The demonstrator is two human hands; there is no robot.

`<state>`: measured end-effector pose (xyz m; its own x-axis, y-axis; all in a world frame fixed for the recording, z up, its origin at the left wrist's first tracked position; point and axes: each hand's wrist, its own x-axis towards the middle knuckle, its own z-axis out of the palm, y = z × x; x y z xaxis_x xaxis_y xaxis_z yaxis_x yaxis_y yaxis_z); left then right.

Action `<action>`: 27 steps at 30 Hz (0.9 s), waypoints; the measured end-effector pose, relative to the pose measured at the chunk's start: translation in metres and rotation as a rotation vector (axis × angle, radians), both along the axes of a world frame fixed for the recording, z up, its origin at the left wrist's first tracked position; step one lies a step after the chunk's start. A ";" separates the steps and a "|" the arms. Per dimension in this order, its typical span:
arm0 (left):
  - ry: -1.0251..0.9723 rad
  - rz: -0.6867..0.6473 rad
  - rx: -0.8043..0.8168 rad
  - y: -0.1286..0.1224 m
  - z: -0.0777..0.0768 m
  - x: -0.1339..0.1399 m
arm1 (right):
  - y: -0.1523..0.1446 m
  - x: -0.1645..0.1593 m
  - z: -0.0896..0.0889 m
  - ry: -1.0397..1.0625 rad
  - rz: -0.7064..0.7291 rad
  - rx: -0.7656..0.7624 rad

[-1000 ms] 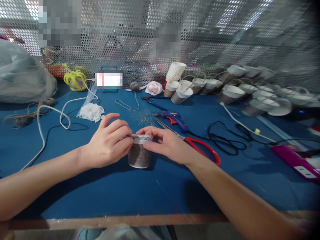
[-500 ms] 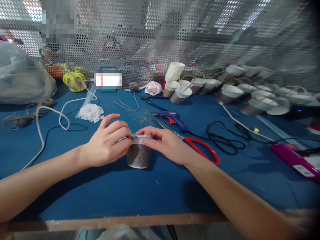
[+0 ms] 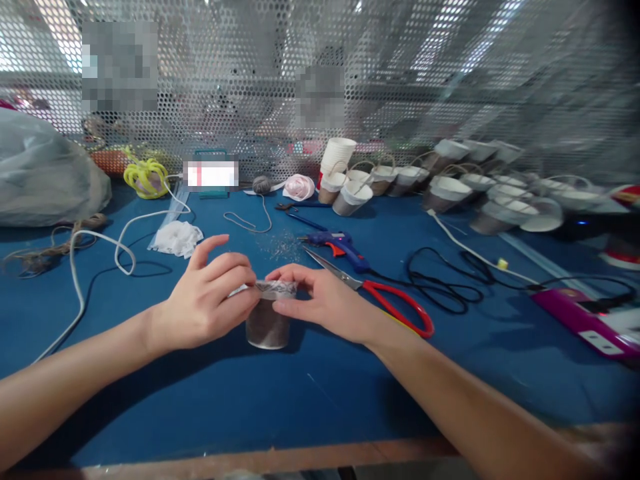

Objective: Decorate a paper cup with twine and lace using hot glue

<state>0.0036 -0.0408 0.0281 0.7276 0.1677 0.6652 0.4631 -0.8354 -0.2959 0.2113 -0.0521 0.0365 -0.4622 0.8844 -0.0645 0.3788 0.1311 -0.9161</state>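
Observation:
A small paper cup (image 3: 268, 328) wrapped in brown material stands upright on the blue table, with white lace trim (image 3: 284, 288) around its rim. At the rim's left side, my left hand (image 3: 213, 297) is closed, thumb and fingers pinching the lace; its index finger sticks up. My right hand (image 3: 325, 300) grips the rim from the right, thumb in front and fingers behind. Its fingertips are partly hidden by the cup. Just beyond my right hand lie red-handled scissors (image 3: 395, 303) and a blue glue gun (image 3: 340, 247).
Several wrapped cups with handles (image 3: 353, 197) stand at the back right, near a stack of white cups (image 3: 339, 157). White lace (image 3: 177, 239) lies left. A purple power strip (image 3: 575, 320) and black cable (image 3: 440, 280) occupy the right. A perforated metal screen (image 3: 260, 87) rises behind.
The camera view has shifted, so the scene sits slightly lower and further left. Both hands stay at the cup's rim, with only slight finger movement.

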 end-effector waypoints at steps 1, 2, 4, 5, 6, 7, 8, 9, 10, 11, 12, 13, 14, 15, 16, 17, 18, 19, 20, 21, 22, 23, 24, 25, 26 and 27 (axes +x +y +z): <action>0.004 0.004 0.015 0.000 0.000 0.000 | 0.000 0.000 0.000 0.000 0.004 -0.001; 0.010 0.006 0.028 0.000 0.000 0.000 | 0.000 0.000 0.001 -0.002 0.006 -0.002; 0.020 0.004 0.045 0.000 -0.001 0.001 | 0.000 -0.001 0.001 -0.011 0.004 -0.005; 0.024 0.002 0.047 0.000 -0.002 0.000 | 0.000 -0.001 0.002 -0.018 0.002 -0.005; 0.024 -0.001 0.047 0.000 -0.003 0.000 | 0.000 -0.001 0.002 -0.025 0.002 -0.005; 0.023 -0.002 0.044 0.000 -0.004 0.000 | 0.000 0.000 0.001 -0.030 0.004 -0.003; 0.022 -0.004 0.038 0.000 -0.004 0.000 | 0.000 0.000 0.001 -0.031 0.007 -0.001; 0.017 -0.006 0.032 0.001 -0.005 0.000 | 0.000 0.001 0.001 -0.030 0.012 0.000; 0.012 -0.008 0.026 0.001 -0.005 0.000 | 0.000 0.002 0.000 -0.029 0.019 0.000; 0.005 -0.009 0.020 0.001 -0.005 -0.001 | 0.000 0.002 -0.001 -0.025 0.026 -0.003; 0.000 -0.008 0.014 0.001 -0.005 -0.001 | 0.001 0.003 -0.001 -0.021 0.032 -0.009; -0.001 -0.005 0.007 0.001 -0.006 -0.001 | 0.001 0.004 -0.002 -0.014 0.036 -0.018; 0.000 0.001 -0.002 0.001 -0.006 -0.002 | 0.002 0.004 -0.002 -0.004 0.039 -0.031; 0.000 0.011 -0.017 0.001 -0.006 -0.002 | 0.003 0.005 -0.003 0.010 0.040 -0.046; -0.006 0.019 -0.038 0.001 -0.007 -0.003 | 0.003 0.005 -0.003 0.029 0.037 -0.061; -0.018 0.027 -0.067 0.001 -0.007 -0.003 | 0.004 0.005 -0.003 0.051 0.034 -0.073; -0.032 0.031 -0.106 0.002 -0.007 -0.003 | 0.004 0.004 -0.003 0.072 0.029 -0.080; -0.046 0.030 -0.154 0.002 -0.007 -0.004 | 0.004 0.004 -0.003 0.088 0.024 -0.082; -0.057 0.027 -0.208 0.002 -0.007 -0.004 | 0.004 0.003 -0.003 0.094 0.018 -0.080; -0.063 0.019 -0.267 0.003 -0.007 -0.004 | 0.004 0.003 -0.003 0.090 0.011 -0.075; -0.073 0.012 -0.330 0.003 -0.007 -0.003 | 0.004 0.002 -0.003 0.079 0.009 -0.068; -0.086 0.009 -0.397 0.004 -0.007 -0.003 | 0.004 0.002 -0.003 0.066 0.009 -0.060; -0.109 0.014 -0.459 0.004 -0.007 -0.002 | 0.003 0.002 -0.003 0.057 0.013 -0.052; -0.141 0.032 -0.511 0.003 -0.008 -0.001 | 0.003 0.001 -0.003 0.051 0.017 -0.046; -0.174 0.061 -0.547 0.001 -0.008 0.000 | 0.003 0.001 -0.003 0.049 0.016 -0.042; -0.203 0.099 -0.558 -0.001 -0.009 0.002 | 0.003 0.001 -0.004 0.049 0.008 -0.040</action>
<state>0.0051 -0.0415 0.0189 0.5581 0.5919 0.5816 0.5480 -0.7892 0.2772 0.2125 -0.0489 0.0329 -0.4727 0.8778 -0.0773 0.3325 0.0965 -0.9381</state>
